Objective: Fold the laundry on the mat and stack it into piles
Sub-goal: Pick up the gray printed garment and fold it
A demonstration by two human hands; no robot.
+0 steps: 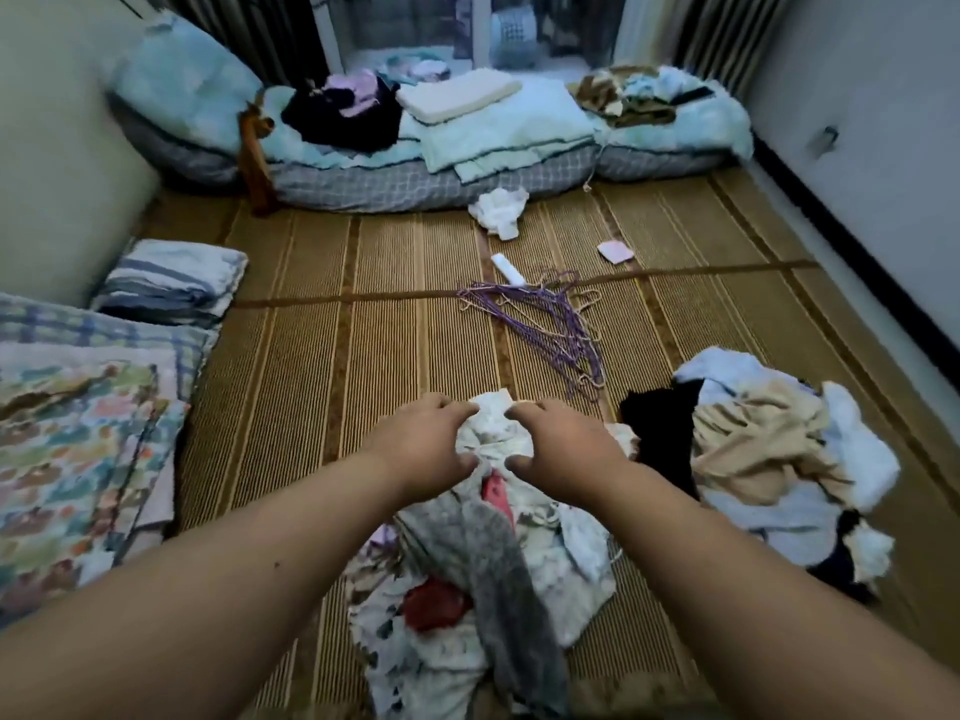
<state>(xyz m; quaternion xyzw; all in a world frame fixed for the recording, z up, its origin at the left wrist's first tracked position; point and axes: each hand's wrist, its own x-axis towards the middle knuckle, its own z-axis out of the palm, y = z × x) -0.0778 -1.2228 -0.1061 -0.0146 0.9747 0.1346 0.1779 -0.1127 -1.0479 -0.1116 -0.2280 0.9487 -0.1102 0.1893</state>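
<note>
- Two hands work side by side: the left hand and the right hand both curl their fingers and pinch a crumpled white cloth.
- That white cloth sits on top of a messy pile near the front edge of the mat. It may be tangled with the gray piece under it, so a lift could drag that up too.
- One big loose heap lies just beside the pile, by the mat's right edge. A wide shake could mix clothes into it.
- Purple hangers lie near the mat's middle. Cloth spread there could snag on a hook.
</note>
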